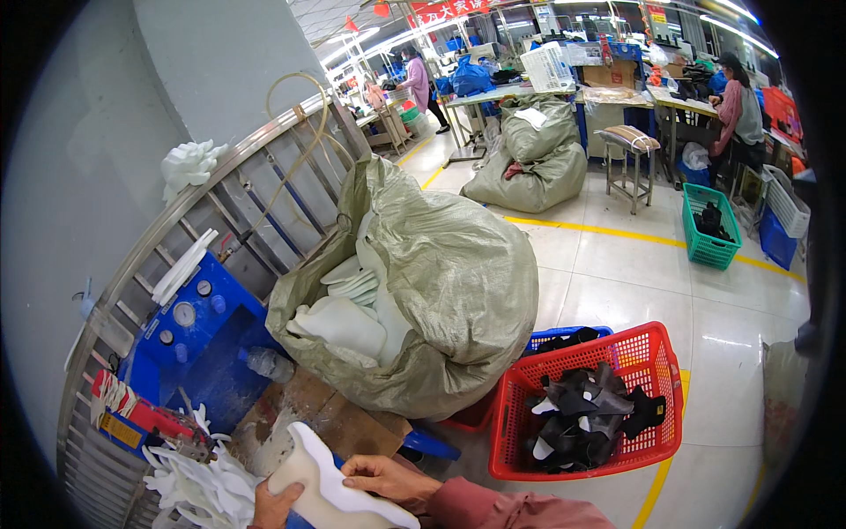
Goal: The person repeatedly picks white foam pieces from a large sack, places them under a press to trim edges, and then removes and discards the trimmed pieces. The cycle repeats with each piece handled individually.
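Low in the view I hold a white foam pad (pixel 319 490) with a wavy, curved edge. My left hand (pixel 277 504) is closed on its left side, the thumb lying over the top face. On the other side, my right hand (pixel 389 479) pinches the pad's upper edge between thumb and fingers. Left of my hands lies a heap of thin white foam offcuts (pixel 201 480). Beyond them stands a big, open green woven sack (pixel 449 291), and several white foam pads (pixel 344 323) show in its mouth.
A red basket (pixel 589 469) of black pieces stands to the right, partly hiding a blue basket (pixel 564 335). On the left are a blue machine with gauges (pixel 198 309) and a metal railing (pixel 167 231). Farther back: a green basket (pixel 712 250), a stool (pixel 629 163), full sacks (pixel 533 159) and two people.
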